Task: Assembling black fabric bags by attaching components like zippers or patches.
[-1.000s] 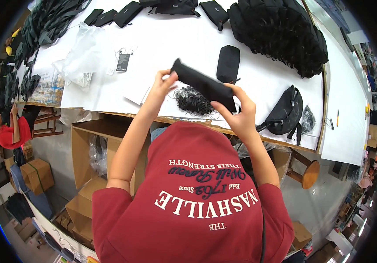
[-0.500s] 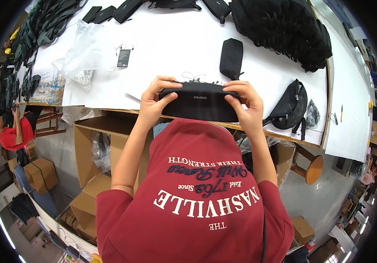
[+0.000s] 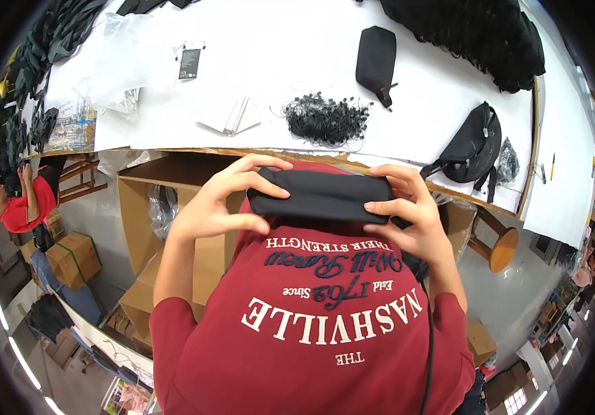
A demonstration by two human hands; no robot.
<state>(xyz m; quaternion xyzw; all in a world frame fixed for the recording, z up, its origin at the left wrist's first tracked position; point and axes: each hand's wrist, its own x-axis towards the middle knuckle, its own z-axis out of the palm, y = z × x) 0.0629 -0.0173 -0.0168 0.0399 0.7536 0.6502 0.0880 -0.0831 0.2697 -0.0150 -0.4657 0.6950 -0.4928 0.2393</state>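
Note:
Close to my chest, below the table's front edge, I hold a black fabric pouch [image 3: 325, 196] level between both hands. My left hand [image 3: 232, 197] grips its left end, fingers over the upper face and thumb at the lower edge. At the other end my right hand [image 3: 412, 207] clasps it, with fingers along the top and front. A plain side of the pouch faces up; its underside is hidden. Just beyond it on the table lies a tangled heap of small black looped cords [image 3: 326, 119]. Farther off rests another slim black pouch [image 3: 375, 59] with a zipper pull.
The white-topped table [image 3: 263, 55] holds a black waist bag [image 3: 469, 142], a big black pile [image 3: 463, 41], clear plastic bags [image 3: 121, 62], a black tag [image 3: 189, 63] and white paper slips [image 3: 235, 116]. Cardboard boxes [image 3: 74, 261] and a wooden stool [image 3: 502, 249] stand below. A person [image 3: 24, 197] sits left.
Both hands have drawn the pouch off the table edge toward my chest and turned it, so its printed face no longer shows. The heap of cords behind it is now in view.

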